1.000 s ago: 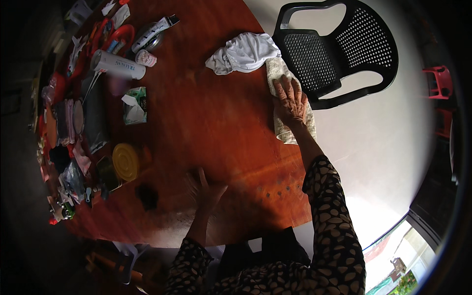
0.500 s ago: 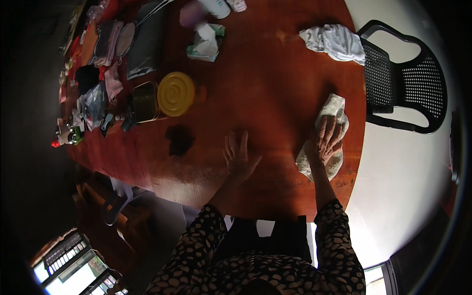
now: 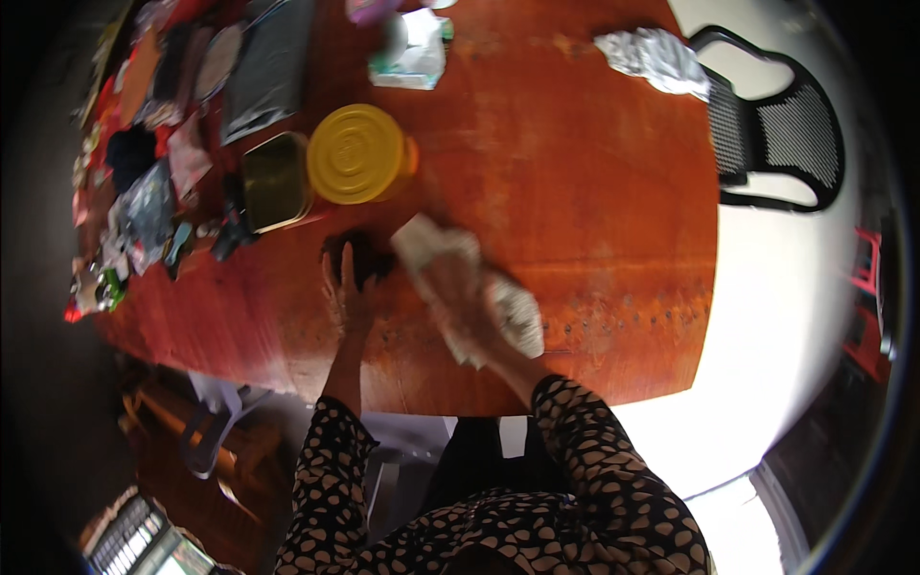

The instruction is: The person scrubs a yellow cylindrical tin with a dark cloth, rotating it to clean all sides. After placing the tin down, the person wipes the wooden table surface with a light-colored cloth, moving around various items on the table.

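My right hand lies on a pale, crumpled cloth in the middle of the reddish-brown wooden table. Both are smeared by motion, and the hand covers part of the cloth. To its left, my left hand has its fingers spread at the near edge of a small black bunched item, whose kind I cannot make out. Whether the fingers touch it is unclear. Just beyond stands a round container with a yellow lid, beside an open rectangular tin.
Toward the back are a tissue pack and a dark flat bag. Clutter in plastic bags crowds the left side. A white cloth lies at the far right edge, near a black chair.
My right hand has swept the cloth leftward from the table's right edge to its middle. My left hand has shifted left to the black item. The whole view has also shifted slightly.
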Motion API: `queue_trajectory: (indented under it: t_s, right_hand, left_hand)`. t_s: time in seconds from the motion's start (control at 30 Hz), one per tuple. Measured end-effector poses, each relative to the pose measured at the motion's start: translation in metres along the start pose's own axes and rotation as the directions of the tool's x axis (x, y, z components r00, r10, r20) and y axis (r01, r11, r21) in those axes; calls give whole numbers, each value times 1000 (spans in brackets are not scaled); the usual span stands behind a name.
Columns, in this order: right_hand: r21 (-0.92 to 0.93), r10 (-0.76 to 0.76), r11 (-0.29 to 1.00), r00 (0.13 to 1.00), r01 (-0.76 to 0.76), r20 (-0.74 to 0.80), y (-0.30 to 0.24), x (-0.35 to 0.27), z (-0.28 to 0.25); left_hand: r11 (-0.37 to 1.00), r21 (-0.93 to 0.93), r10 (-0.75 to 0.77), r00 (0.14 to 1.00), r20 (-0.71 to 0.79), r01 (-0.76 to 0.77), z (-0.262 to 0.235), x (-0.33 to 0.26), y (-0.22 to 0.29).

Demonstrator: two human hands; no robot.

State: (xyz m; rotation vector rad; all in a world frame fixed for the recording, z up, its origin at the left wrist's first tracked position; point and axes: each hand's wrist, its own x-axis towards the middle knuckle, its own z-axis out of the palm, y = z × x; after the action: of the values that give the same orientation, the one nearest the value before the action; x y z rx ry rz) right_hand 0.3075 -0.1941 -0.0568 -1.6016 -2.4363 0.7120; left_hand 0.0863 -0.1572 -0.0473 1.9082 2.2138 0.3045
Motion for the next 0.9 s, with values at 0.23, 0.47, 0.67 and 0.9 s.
queue_trajectory:
  t_s: [0.23,0.47,0.67,0.9]
  right_hand:
    - [-126,-301,948,951,292,-65,-10,-116,22]
    - [-181,105,973,976,-140,-192,90,-213,-2]
    - [-276,267,888,901,-368,-343,197,-238,-59]
    - [-187,307,867,790,-462,-530,320,-124,-129]
  left_hand:
    - [993,-118,-18,997,77,27,9,-10,19]
    - [933,-360,104,973,206,-24,22,-45,126]
    - [875,-470,237,950,203,-118,51,-49,181]
    - [460,-858,58,957,285,228,105,-55,191]
